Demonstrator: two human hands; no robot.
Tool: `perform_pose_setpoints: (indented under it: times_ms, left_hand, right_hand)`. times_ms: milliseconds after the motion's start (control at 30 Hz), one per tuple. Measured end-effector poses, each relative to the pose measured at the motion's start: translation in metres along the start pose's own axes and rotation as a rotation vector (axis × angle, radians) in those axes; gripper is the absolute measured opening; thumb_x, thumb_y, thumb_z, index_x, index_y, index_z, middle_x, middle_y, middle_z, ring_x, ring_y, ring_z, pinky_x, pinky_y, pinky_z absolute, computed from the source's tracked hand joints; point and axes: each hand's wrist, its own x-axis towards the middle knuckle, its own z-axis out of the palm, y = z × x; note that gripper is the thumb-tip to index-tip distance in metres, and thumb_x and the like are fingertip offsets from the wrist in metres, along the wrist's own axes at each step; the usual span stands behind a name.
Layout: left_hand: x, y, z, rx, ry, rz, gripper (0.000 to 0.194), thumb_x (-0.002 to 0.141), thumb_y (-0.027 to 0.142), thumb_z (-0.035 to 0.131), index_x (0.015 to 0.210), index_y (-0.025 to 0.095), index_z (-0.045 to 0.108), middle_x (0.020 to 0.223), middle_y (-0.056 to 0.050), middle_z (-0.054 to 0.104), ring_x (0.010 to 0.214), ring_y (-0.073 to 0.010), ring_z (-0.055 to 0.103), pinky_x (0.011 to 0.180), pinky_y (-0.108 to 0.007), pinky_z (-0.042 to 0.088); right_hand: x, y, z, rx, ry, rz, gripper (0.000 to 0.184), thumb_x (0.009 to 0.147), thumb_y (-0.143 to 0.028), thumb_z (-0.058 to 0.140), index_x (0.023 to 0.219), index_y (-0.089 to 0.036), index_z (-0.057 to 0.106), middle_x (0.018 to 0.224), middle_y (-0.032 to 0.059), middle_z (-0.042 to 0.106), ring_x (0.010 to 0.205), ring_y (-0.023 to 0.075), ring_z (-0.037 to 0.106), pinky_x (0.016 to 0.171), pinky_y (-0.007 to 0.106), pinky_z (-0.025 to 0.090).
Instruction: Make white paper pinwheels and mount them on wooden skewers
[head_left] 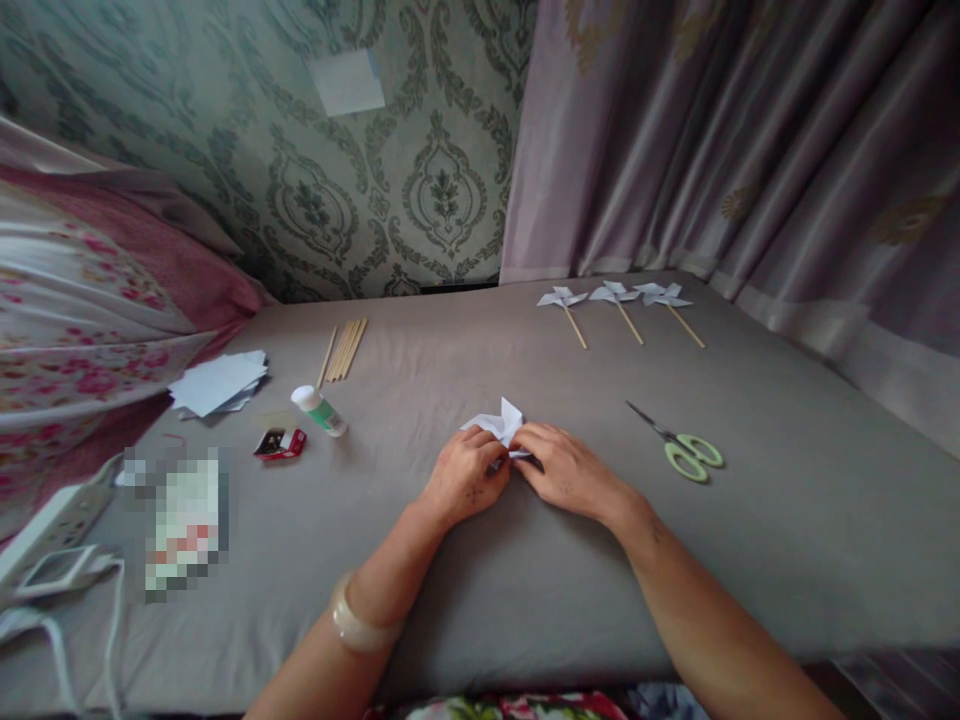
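Between my two hands is a folded white paper pinwheel (508, 418), its pointed blades showing beyond my fingers. My left hand (466, 472) is closed on its near left side, and my right hand (559, 462) pinches the right side. Fingers cover the middle of the paper, so whatever is at its centre is hidden. To the right of my right hand lie scissors (679, 445) with light green handles, blades pointing away. Left of my hands a glue stick (321, 411) with a white cap lies beside a small red box (280, 443) of dark little pieces.
Three finished pinwheels on sticks (619, 295) lie at the back right. Several wooden sticks (346, 350) and a stack of white paper (217, 383) are at the left. A power strip (64, 520) with white cables lies at the left edge. Curtains (637, 150) hang along the right.
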Motion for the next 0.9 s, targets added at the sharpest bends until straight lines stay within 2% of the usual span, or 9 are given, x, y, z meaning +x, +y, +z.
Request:
perform_pose_setpoints:
  times_ms: [233,433,667,900]
  left_hand:
    - [0.0,0.005,-0.007,-0.123,0.006,-0.049,0.009,0.076,0.014,0.059,0.07,0.019,0.064,0.074,-0.004,0.067,0.075,-0.0182,0.059,0.071,-0.03,0.048]
    - [-0.001,-0.003,-0.008,-0.071,0.09,-0.201,0.011,0.082,0.016,0.057,0.085,0.017,0.067,0.089,-0.006,0.069,0.084,-0.02,0.058,0.076,-0.031,0.049]
    - [-0.003,-0.007,-0.002,-0.002,-0.045,-0.216,0.015,0.087,0.019,0.054,0.091,0.018,0.069,0.097,-0.005,0.068,0.09,-0.0203,0.059,0.078,-0.03,0.048]
    - [-0.002,-0.008,0.0,0.044,-0.069,-0.209,0.018,0.09,0.021,0.051,0.091,0.018,0.069,0.097,-0.006,0.068,0.091,-0.0201,0.059,0.078,-0.029,0.048]
  right_hand:
    - [0.001,0.003,-0.004,0.137,-0.032,0.014,0.009,0.087,-0.014,0.058,0.086,-0.019,0.065,0.092,0.004,0.066,0.092,0.0181,0.06,0.084,0.029,0.043]
    - [0.004,0.005,0.005,0.124,0.013,0.093,0.011,0.087,-0.015,0.057,0.081,-0.019,0.065,0.085,0.0031,0.066,0.083,0.0168,0.06,0.076,0.028,0.041]
    - [0.006,0.006,0.015,0.15,0.052,0.23,0.014,0.088,-0.018,0.053,0.083,-0.019,0.066,0.086,0.004,0.068,0.076,0.0161,0.061,0.069,0.026,0.041]
    - [0.008,0.004,0.019,0.157,0.097,0.352,0.012,0.087,-0.022,0.057,0.094,-0.021,0.066,0.087,0.0038,0.071,0.076,0.0173,0.063,0.07,0.027,0.042]
